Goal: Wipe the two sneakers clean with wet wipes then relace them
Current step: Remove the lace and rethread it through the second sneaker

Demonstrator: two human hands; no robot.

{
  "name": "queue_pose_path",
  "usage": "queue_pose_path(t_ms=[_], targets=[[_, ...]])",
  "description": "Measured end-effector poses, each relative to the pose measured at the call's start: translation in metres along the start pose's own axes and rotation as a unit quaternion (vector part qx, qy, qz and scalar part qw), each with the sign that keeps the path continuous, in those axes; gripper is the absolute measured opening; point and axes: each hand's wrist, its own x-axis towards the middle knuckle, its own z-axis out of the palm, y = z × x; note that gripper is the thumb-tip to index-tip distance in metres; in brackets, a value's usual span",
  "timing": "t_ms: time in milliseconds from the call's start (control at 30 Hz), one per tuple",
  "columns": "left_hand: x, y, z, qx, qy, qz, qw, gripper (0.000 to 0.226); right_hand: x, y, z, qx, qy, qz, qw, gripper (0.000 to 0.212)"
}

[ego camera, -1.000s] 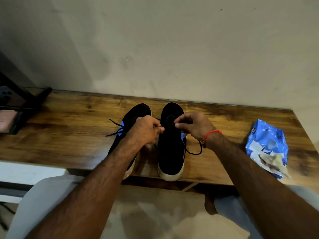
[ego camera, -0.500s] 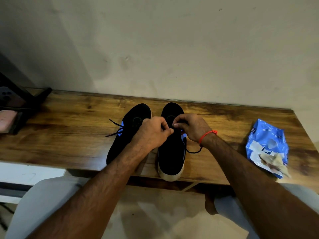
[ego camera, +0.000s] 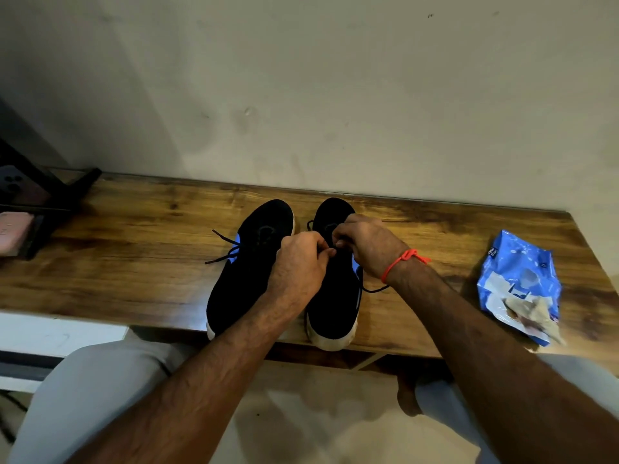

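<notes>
Relacing under way. Right sneaker (ego camera: 335,289) stood on table (ego camera: 134,262) beside left sneaker (ego camera: 248,262); its lace (ego camera: 375,289) apparently pinched by left hand (ego camera: 298,266) and right hand (ego camera: 368,246). Tightening and knotting judged next.

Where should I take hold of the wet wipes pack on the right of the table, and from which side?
Grip the wet wipes pack across its plump middle, coming from above and from its left, the side nearer the right hand. It lies flat on the table, so a top-down pinch over the long edges probably suits best. Avoid the near end, where a used wipe lies loose on it.
</notes>
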Motion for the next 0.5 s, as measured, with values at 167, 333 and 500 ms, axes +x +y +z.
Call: queue_pose_path(t_ms=[167,333,500], targets=[[-0.0027,-0.0017,0.0033,-0.022,0.009,-0.008,1.000,0.012,-0.0006,-0.0003,-0.0033,0.097,-0.021,0.066,0.993,0.012],[-0.0055,-0.0022,0.0060,-0.064,0.014,-0.017,0.998,0.013,-0.0041,-0.0011,-0.0041,0.223,-0.020,0.135,0.965,0.008],[-0.0058,-0.0032,0.0065,-0.080,0.013,-0.028,0.996,0.011,-0.0014,-0.0052,0.0043,0.288,0.034,0.185,0.939,0.008]])
